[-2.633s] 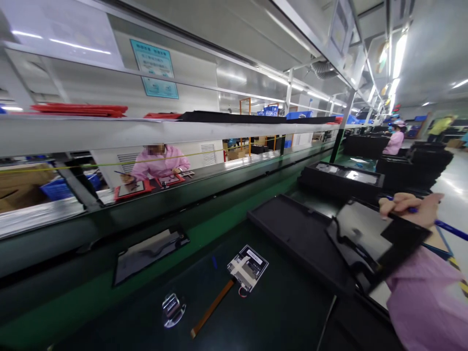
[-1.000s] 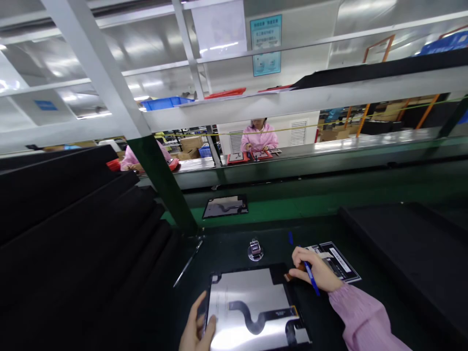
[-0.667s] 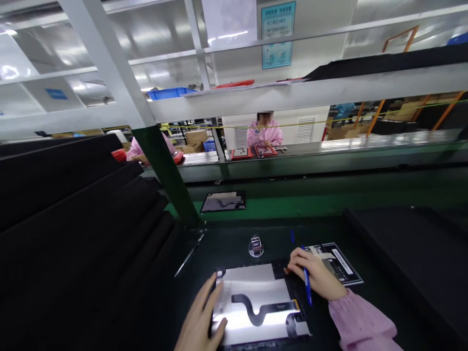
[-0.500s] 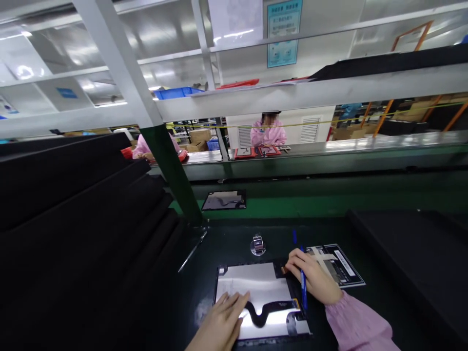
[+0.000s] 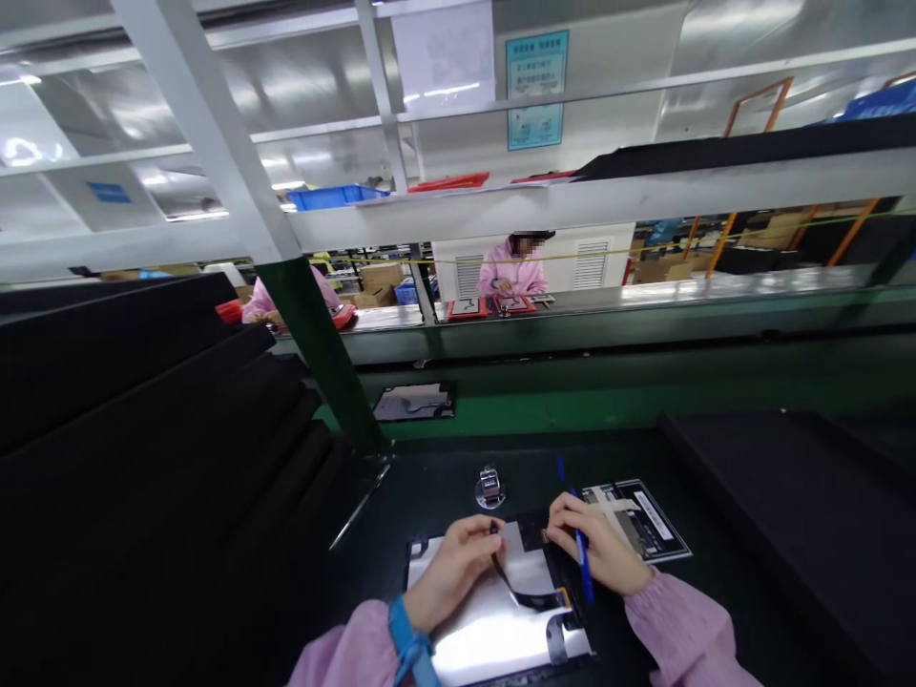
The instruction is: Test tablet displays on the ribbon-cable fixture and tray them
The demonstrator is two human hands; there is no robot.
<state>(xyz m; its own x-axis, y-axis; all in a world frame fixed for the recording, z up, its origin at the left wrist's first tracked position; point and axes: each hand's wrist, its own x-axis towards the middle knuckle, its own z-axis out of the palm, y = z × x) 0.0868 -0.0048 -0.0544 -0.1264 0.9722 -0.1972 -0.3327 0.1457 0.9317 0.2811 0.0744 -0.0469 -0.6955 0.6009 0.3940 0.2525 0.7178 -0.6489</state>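
A display panel [image 5: 472, 658] with a silvery back and dark edges lies flat on the dark bench. My left hand [image 5: 458, 563], with a blue band at its wrist, pinches the free end of a black flex cable [image 5: 526, 598], raising it off the panel. The cable's other end stays at the panel's right side. My right hand [image 5: 597, 544] is closed, with a blue stick-shaped tool [image 5: 585, 570] held along it. Its fingertips are at a small copper-coloured connector [image 5: 545, 536] on the panel's upper right; whether they grip it is hidden.
A small metal counter [image 5: 489, 488] stands behind the panel. A labelled dark panel [image 5: 655, 520] lies beyond my right hand. A silver rod [image 5: 360, 506] lies left. Black sheets [image 5: 143, 458] are stacked at left, and black foam [image 5: 773, 496] sits right. Another panel [image 5: 415, 402] lies farther back.
My left hand has gone from resting flat on the panel to pinching and lifting the flex cable's free end. My right hand stays at the connector. The view has shifted slightly.
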